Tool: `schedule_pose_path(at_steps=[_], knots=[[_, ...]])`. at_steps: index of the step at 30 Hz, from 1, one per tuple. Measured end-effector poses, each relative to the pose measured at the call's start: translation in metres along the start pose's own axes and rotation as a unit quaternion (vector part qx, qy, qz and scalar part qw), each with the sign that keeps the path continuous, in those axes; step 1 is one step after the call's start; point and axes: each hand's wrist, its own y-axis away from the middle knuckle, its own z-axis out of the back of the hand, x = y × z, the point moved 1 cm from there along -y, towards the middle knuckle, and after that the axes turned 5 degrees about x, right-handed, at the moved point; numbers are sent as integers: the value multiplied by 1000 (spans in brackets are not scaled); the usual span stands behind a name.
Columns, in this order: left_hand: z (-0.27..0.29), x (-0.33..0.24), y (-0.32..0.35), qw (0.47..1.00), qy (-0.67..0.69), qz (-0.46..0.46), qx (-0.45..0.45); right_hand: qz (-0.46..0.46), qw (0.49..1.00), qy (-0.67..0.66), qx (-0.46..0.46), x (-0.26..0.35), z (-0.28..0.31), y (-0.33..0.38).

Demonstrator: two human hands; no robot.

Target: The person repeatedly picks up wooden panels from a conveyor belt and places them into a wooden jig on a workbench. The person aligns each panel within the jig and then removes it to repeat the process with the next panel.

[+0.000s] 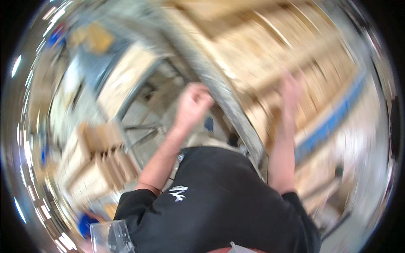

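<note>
Left hand (195, 100) curls in a loose fist, left forearm (163, 152) angled inward. Right hand (290, 89) is blurred, finger pose unclear; right forearm (283, 156) points nearly straight ahead.

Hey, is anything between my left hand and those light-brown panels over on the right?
Yes: the grey rail runs diagonally between your left hand and the light-brown panels. Blur hides whether the hand touches it.

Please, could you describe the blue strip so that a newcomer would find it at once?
Find the tan wood in the upper right, behind the right hand. Right of that hand, the blue strip slants up to the right. Its colour sets it apart from the tan wood beside it.
</note>
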Motion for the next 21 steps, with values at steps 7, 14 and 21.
schedule_pose_path(at_steps=[7,14,21], knots=[[77,1,196,961,187,40,-198,75,937,67,336,73,-151,80],[181,-10,372,773,220,-27,-595,540,620,44,567,231,-373,312],[317,32,451,750,197,-48,-629,780,429,77,450,245,-527,401]])
